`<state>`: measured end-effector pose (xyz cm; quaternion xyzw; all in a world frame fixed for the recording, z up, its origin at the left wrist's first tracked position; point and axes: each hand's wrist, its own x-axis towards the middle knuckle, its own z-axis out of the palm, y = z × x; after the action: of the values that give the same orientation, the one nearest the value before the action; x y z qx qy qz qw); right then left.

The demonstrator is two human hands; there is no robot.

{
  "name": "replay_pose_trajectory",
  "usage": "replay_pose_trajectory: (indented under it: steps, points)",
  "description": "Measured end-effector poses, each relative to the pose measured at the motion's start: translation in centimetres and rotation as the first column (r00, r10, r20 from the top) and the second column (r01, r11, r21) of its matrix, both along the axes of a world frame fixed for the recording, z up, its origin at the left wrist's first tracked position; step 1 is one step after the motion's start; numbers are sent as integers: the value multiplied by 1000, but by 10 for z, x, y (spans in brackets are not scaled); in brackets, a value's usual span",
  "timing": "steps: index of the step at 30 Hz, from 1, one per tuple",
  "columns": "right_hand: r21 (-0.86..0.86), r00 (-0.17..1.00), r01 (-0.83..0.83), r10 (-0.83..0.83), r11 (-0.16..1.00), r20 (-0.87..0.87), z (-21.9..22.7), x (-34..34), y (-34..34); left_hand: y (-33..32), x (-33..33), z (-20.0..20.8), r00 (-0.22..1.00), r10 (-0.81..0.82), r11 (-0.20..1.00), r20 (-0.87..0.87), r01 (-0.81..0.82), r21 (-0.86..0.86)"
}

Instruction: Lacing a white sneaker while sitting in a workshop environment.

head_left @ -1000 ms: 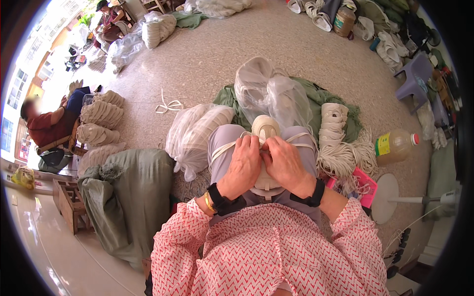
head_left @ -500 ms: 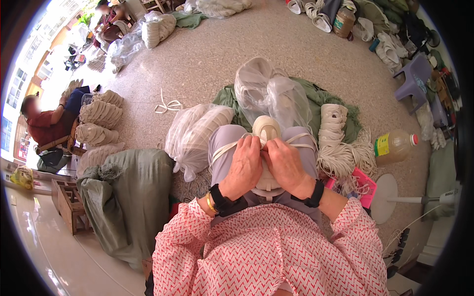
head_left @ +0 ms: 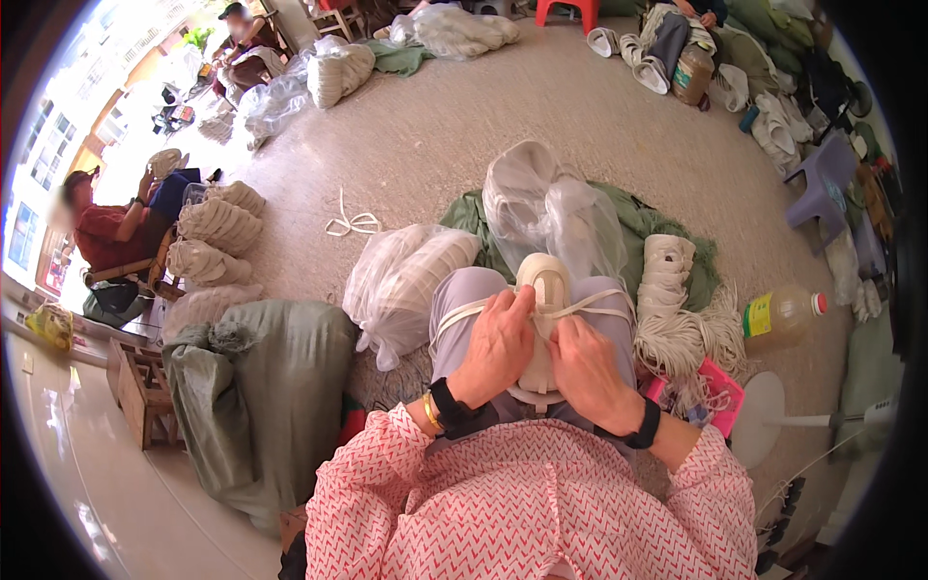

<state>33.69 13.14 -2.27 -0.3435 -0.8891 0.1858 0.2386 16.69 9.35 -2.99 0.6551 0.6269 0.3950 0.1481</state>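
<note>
A cream sneaker (head_left: 544,273) lies between my thighs, its toe pointing away from me. A flat cream shoelace (head_left: 604,307) crosses its front and spreads over both thighs. At the left side of the toe my left hand (head_left: 498,338) is closed, fingertips pinched where the lace meets the shoe. My right hand (head_left: 588,370) is also closed, its fingertips on the shoe's right edge just below the lace. What lies inside its fingers is hidden. Both hands partly cover the shoe's middle.
Clear bags of shoes (head_left: 411,280) stand ahead. To the right are stacked shoe parts (head_left: 667,271), lace bundles (head_left: 667,346), a pink basket (head_left: 730,401) and a jug (head_left: 785,317). A green sack (head_left: 275,396) stands left. Another person (head_left: 116,222) sits at far left.
My hands have moved apart from their meeting point at the toe; the right hand has drawn back along the shoe. The lace now shows across the shoe. The view has shifted slightly.
</note>
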Motion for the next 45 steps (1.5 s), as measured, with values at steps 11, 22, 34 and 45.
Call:
replay_pose_trajectory:
  steps: [11,22,34,45]
  points:
    - [184,990,-34,9,982,138,-16,-8,5,-24,3,-1,1000,-5,1000,12,5,-8]
    - [185,984,-39,6,982,176,-21,-7,11,-20,11,-7,993,33,999,-114,-32,12]
    - [21,992,-124,124,992,9,-12,-4,8,-29,13,-17,991,78,997,-108,-78,7]
    - [-98,981,-180,171,979,-92,11,20,-5,-31,2,-12,1000,15,995,15,-17,99]
